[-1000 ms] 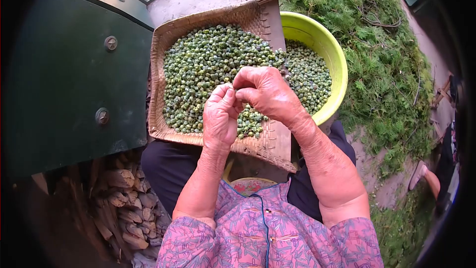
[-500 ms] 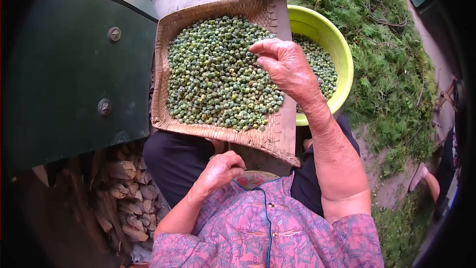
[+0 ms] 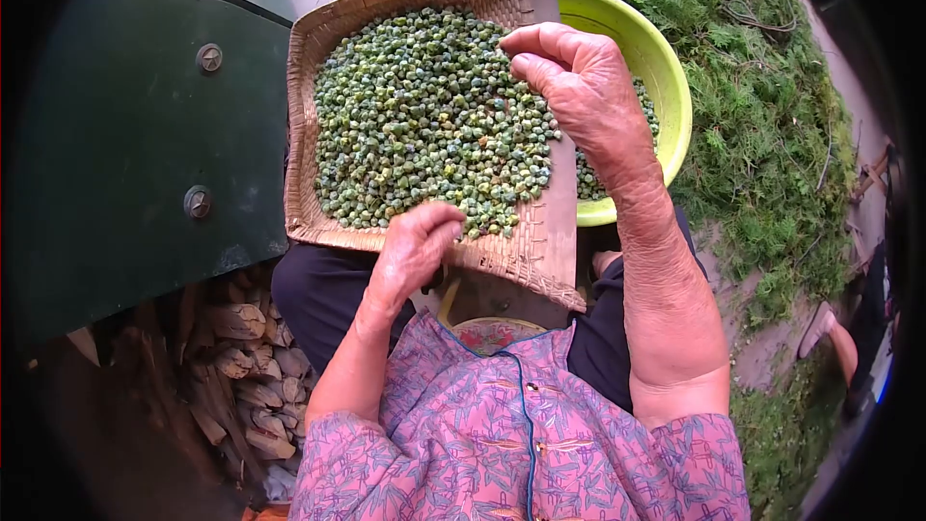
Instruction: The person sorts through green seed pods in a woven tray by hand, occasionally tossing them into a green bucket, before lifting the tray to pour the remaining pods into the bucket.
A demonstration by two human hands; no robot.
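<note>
A woven basket tray [image 3: 304,154] rests across the lap, heaped with small green round pods [image 3: 415,106]. At the near edge of the heap is my left hand [image 3: 420,246], its fingers curled together; what they hold, if anything, is too small to tell. Above the right side of the heap is my right hand [image 3: 584,87], thumb and forefinger brought close together, with nothing clear between them. Partly behind the tray and my right arm stands a yellow-green basin [image 3: 675,96] with more pods inside.
A dark green metal panel [image 3: 125,135] stands at the left, with split firewood [image 3: 241,357] below it. Cut green branches [image 3: 752,135] cover the ground at the right. Another person's leg and foot [image 3: 830,333] show at the far right.
My left hand has moved up from the lap to the pods at the tray's near edge. My right hand has shifted slightly up and to the right.
</note>
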